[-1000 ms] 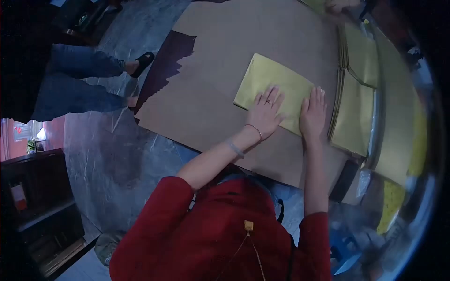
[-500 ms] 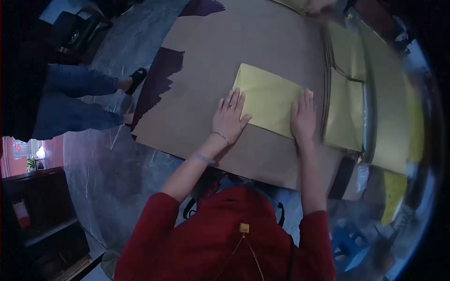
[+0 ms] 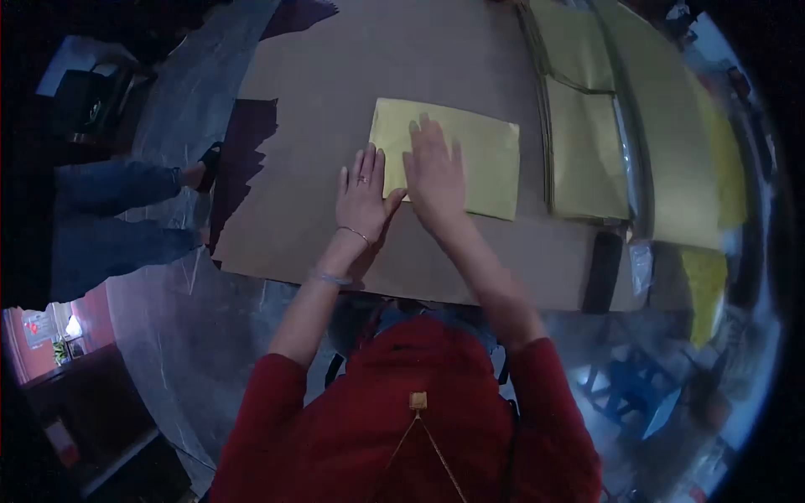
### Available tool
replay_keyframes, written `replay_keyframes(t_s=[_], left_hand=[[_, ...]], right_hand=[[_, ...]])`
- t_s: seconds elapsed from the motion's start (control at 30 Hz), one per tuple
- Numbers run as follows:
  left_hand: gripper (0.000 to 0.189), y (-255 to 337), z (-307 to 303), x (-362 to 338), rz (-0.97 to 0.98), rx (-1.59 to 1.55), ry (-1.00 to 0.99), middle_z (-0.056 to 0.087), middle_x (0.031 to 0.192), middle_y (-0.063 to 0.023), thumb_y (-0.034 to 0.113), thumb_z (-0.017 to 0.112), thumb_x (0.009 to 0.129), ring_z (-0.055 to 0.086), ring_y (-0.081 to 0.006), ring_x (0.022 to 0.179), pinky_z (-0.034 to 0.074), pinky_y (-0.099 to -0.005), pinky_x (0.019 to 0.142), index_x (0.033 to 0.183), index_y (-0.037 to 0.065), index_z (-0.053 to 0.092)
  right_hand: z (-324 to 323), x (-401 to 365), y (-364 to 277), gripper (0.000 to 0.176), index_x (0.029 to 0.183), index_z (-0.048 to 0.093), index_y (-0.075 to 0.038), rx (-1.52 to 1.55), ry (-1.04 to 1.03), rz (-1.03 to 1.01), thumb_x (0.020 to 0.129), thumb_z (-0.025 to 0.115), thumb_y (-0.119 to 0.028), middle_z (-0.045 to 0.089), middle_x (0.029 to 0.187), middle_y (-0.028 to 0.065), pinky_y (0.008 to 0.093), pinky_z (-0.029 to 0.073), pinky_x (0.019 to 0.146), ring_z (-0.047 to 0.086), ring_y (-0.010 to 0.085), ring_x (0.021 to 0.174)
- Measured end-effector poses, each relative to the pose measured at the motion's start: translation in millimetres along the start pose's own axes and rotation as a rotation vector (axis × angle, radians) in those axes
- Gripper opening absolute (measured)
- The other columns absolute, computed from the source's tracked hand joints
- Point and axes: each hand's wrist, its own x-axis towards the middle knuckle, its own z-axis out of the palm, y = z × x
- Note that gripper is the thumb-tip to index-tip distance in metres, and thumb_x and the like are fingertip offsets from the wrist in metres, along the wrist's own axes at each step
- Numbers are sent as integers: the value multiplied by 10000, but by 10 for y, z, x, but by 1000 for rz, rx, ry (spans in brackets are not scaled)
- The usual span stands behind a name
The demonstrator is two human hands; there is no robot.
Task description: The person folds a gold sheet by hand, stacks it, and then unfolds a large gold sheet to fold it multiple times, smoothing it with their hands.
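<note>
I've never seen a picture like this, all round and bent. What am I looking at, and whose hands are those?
No machine here: a camera worn on a person's head looks down through a wide lens, which bends the edges. The red sleeves and both hands are that person's own. The right hand lies flat on a yellow sheet; the left hand rests flat at its left edge, mostly on the brown cardboard. Nothing is gripped. Stacks of yellow sheets lie to the right. The legs in jeans at left are someone else's.
</note>
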Motion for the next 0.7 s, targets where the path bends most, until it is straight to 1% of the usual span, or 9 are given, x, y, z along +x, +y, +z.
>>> replay_keyframes(t_s=[0.03, 0.1, 0.17, 0.23, 0.3, 0.47, 0.53, 0.63, 0.7], left_hand=[[692, 10, -36, 4, -2, 38, -39, 193, 1490, -98, 432, 443, 885, 179, -263, 1375, 186, -489, 1087, 1416, 45, 224], [646, -4, -26, 34, -8, 102, -97, 170, 1500, -90, 321, 439, 889, 154, -253, 1386, 176, -487, 1094, 1427, 53, 203], [642, -30, 42, 9, 14, 120, -38, 172, 1499, -88, 335, 435, 892, 165, -253, 1382, 184, -487, 1091, 1424, 53, 212], [628, 50, -80, -9, 14, 124, -79, 185, 1493, -92, 356, 422, 906, 186, -263, 1373, 194, -489, 1087, 1416, 47, 227], [620, 54, -95, -8, 22, -29, 29, 207, 1483, -102, 379, 411, 916, 214, -276, 1359, 206, -491, 1080, 1410, 43, 242], [631, 46, -94, -7, 21, 10, 25, 228, 1473, -115, 402, 418, 916, 230, -289, 1350, 217, -492, 1073, 1410, 47, 248], [636, 54, -100, -7, 20, 17, 25, 229, 1473, -116, 404, 423, 913, 238, -292, 1347, 218, -494, 1072, 1410, 49, 247], [652, 53, -108, 8, 28, 26, 44, 230, 1472, -118, 407, 438, 906, 258, -301, 1337, 220, -499, 1071, 1415, 53, 235], [657, 50, -105, -6, 23, 7, 32, 231, 1471, -121, 406, 447, 903, 268, -307, 1332, 220, -501, 1072, 1414, 53, 234]], right_hand=[[24, 14, -170, 472, 1364, 345, -51, 73, -6, -53, 955, 322, -286, 300, 1446, 111, 464, 176, 1096, 244, 238, 1356], [182, -28, -284, 471, 1360, 360, -66, 105, -20, -21, 955, 319, -303, 308, 1444, 98, 464, 180, 1095, 251, 231, 1353], [287, -60, -208, 470, 1356, 376, -81, 140, -35, 3, 955, 316, -319, 316, 1442, 85, 464, 185, 1094, 259, 224, 1350], [254, -102, -78, 469, 1355, 385, -101, 96, 4, -30, 953, 321, -336, 316, 1445, 65, 469, 192, 1092, 265, 216, 1348], [196, -141, 47, 466, 1357, 382, -113, 70, 13, -10, 952, 329, -338, 309, 1449, 51, 480, 197, 1089, 271, 209, 1344], [32, -274, 377, 471, 1377, 343, -129, 16, -44, 43, 949, 349, -327, 247, 1477, 24, 480, 203, 1088, 235, 209, 1358], [-28, -334, 562, 474, 1381, 335, -124, 17, -51, 101, 951, 343, -322, 251, 1474, 28, 474, 197, 1093, 247, 205, 1353], [-106, -405, 824, 486, 1388, 320, -114, -60, -17, 150, 950, 342, -323, 300, 1451, 56, 471, 198, 1094, 268, 219, 1345], [-128, -444, 955, 492, 1383, 321, -90, -87, 35, 145, 944, 374, -306, 327, 1434, 79, 483, 216, 1083, 285, 236, 1337]])
